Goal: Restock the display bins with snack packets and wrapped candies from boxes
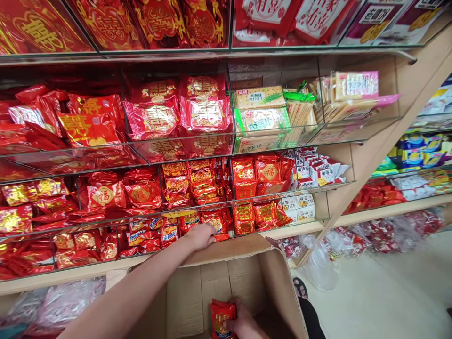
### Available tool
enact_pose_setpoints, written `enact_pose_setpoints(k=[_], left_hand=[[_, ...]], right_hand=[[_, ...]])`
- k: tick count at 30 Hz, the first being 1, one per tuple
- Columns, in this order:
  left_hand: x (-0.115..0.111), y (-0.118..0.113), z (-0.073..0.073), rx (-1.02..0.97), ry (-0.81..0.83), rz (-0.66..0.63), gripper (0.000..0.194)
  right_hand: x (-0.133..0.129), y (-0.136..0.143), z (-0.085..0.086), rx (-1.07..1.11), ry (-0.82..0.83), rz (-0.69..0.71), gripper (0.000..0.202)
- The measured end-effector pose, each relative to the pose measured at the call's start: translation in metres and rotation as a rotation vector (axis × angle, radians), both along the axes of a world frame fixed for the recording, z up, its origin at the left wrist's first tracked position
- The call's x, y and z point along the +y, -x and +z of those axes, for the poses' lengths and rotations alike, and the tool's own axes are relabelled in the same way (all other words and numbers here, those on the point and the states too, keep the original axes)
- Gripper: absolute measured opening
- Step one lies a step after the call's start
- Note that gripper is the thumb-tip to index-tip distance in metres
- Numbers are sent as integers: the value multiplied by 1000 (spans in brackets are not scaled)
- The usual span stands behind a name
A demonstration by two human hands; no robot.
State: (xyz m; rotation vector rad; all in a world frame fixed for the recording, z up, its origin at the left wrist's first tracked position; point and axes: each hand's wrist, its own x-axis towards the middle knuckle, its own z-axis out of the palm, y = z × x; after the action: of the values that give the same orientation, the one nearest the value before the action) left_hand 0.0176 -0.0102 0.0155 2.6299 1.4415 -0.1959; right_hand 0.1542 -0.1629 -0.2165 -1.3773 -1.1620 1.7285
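At the lowest shelf row, my left hand [201, 236] has its fingers curled at a small red snack packet [221, 237], partly hidden by the hand and the carton flap. Inside an open cardboard carton [226, 252], my right hand [243, 322] grips another red foil snack packet [222, 313] with gold and blue print. The thumb lies across its front. The carton stands right against the shelf front, its far flap just below my left hand. Much of the carton's floor lies in shadow or out of frame.
Glass-fronted shelves carry red wedding-style packets [155, 115], green-and-cream cracker packs [261, 117] and white packets [321, 169]. A slanted wooden end panel [374, 132] stands at the right. Plastic bags [319, 268] lie on the pale floor [381, 292] near a sandalled foot [300, 286].
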Motion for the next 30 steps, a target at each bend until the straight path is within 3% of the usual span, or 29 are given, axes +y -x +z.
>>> enact_pose_setpoints(k=[10,14,21,30], left_hand=[[17,4,-7,5,10,244,23],[10,0,-9,-31,-10,233,24],[-6,2,-1,-54,-12,170,27],[8,8,-10,-20,26,275,26]], right_hand=[[-2,-3,12,-86,-20,-40,34],[-3,-4,15,-103,-7,-37,33],[-1,-1,7,-69,-7,-30,35],[0,-4,3,-127,-20,1,36]])
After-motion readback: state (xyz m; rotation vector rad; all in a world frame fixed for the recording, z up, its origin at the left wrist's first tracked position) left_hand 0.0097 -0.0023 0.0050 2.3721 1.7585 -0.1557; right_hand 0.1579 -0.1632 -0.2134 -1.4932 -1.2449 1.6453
